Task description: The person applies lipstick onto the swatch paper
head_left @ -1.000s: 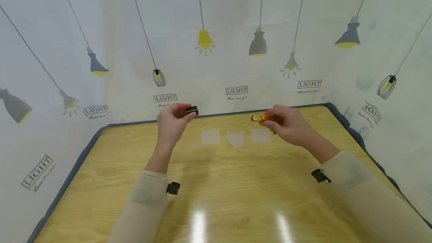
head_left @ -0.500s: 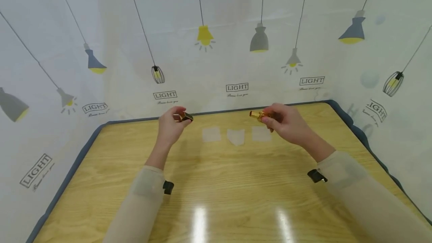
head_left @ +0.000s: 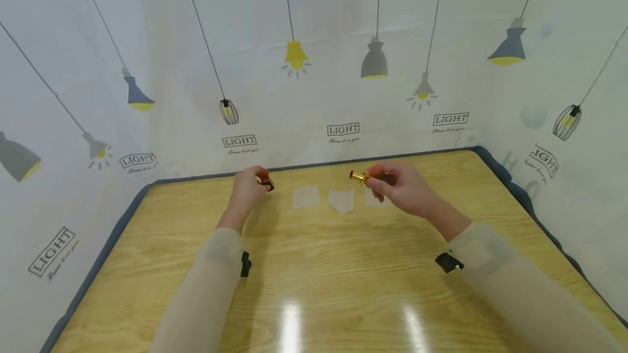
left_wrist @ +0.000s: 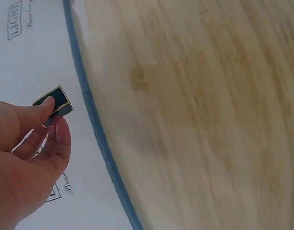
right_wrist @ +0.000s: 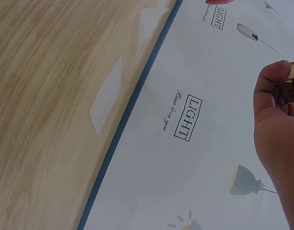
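At the left in the head view, my left hand (head_left: 247, 194) pinches a small dark square lipstick cap (head_left: 267, 183) between thumb and fingers. The left wrist view shows the cap (left_wrist: 54, 99) as dark green with gold edging. My right hand (head_left: 406, 189) grips a gold lipstick (head_left: 360, 177), its slim gold stem with a dark red tip pointing left. Only part of its gold case (right_wrist: 293, 84) shows in the right wrist view. Both hands are above the far part of the table, with a gap between cap and lipstick.
Pale square patches lie on the wooden table (head_left: 314, 266) between the hands: a left one (head_left: 306, 198), a middle one (head_left: 342, 200) and a right one (head_left: 374, 198) partly behind the right hand. A lamp-printed white wall sheet (head_left: 314, 97) stands behind the table's blue edge.
My left hand has lowered toward the table with the cap, which has turned in the fingers. My right hand has shifted left with the lipstick.
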Demonstrator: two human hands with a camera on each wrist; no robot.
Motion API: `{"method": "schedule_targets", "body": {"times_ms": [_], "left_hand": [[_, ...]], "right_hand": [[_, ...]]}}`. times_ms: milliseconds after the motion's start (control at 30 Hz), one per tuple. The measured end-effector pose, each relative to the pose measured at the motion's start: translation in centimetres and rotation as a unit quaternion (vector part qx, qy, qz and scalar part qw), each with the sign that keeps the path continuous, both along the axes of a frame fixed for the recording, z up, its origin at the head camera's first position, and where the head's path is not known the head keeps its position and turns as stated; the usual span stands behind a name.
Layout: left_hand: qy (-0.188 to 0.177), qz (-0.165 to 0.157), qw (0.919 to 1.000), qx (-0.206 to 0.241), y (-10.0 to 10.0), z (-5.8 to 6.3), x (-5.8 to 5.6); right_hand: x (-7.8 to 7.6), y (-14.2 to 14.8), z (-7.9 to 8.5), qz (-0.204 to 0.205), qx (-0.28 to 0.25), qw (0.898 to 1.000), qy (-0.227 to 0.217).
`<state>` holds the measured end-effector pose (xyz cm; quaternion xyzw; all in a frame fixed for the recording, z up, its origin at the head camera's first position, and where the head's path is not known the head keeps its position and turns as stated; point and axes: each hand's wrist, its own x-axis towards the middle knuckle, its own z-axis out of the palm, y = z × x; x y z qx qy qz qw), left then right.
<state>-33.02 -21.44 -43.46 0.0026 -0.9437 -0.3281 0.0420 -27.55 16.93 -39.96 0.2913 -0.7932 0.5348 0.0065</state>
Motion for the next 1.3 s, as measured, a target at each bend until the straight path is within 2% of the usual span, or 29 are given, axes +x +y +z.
{"method": "schedule_targets", "body": {"times_ms": [167, 300, 500, 800, 967, 1033, 1167, 1300], "left_hand": [[-0.028, -0.012, 0.9993, -0.019, -0.1, -0.6, -0.7], [-0.051, -0.027, 0.9975, -0.040, 0.0, -0.9, -0.8], [-0.049, -0.038, 0.9954, -0.073, 0.2, -1.5, -0.8], [-0.047, -0.036, 0.9953, -0.077, 0.2, -2.0, -1.0], [-0.049, -0.026, 0.9945, -0.089, 0.4, -1.9, -0.9], [-0.039, -0.021, 0.9941, -0.099, 0.4, -1.6, -0.9], [0.018, -0.021, 0.9909, -0.132, 0.7, -0.7, -0.8], [0.073, -0.029, 0.9877, -0.135, 1.7, 0.9, -0.4]], "right_hand": [[0.2, -0.4, -0.2, 0.006, -0.008, 0.999, -0.033], [0.4, -0.5, -0.4, 0.007, -0.007, 0.999, -0.044], [0.7, -0.7, -0.6, 0.011, -0.005, 0.999, -0.051], [0.8, -1.1, -0.6, 0.011, -0.002, 0.998, -0.058], [0.8, -1.3, -0.7, 0.011, -0.005, 0.999, -0.051], [0.9, -1.3, -0.7, 0.010, -0.004, 0.999, -0.051], [0.9, -1.5, -0.5, 0.007, -0.006, 0.999, -0.053], [0.9, -1.7, -0.3, 0.000, -0.016, 0.999, -0.051]]}}
